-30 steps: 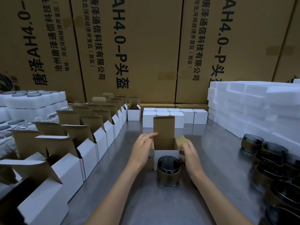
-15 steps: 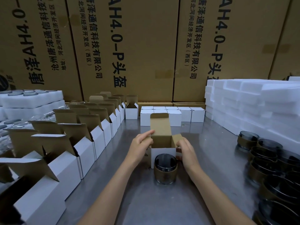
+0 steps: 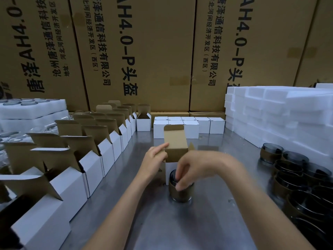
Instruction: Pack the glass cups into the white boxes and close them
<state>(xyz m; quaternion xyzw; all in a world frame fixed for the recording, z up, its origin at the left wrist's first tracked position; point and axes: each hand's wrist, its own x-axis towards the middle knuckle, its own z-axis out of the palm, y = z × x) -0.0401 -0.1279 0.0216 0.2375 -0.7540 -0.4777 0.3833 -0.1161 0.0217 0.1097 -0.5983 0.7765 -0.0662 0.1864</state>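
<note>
Glass cup (image 3: 181, 193) stands upright on the metal table (image 3: 207, 222), rim up, touching the front of your open white box (image 3: 175, 150), whose lid flap stands up. More cups (image 3: 297, 175) lie to the right, open boxes (image 3: 100, 143) to the left. Your right hand (image 3: 194, 168) arches over the cup, fingers curled on its rim; your left hand (image 3: 155, 159) pinches the box's side flap.

The table (image 3: 144, 222) is brushed metal with a dull sheen. The open box (image 3: 175, 143) is cardboard, matt white outside and raw brown inside. The glass cup (image 3: 180, 193) is dark glossy glass banded in matt brown. The blocks (image 3: 270, 112) at far right are white foam.
</note>
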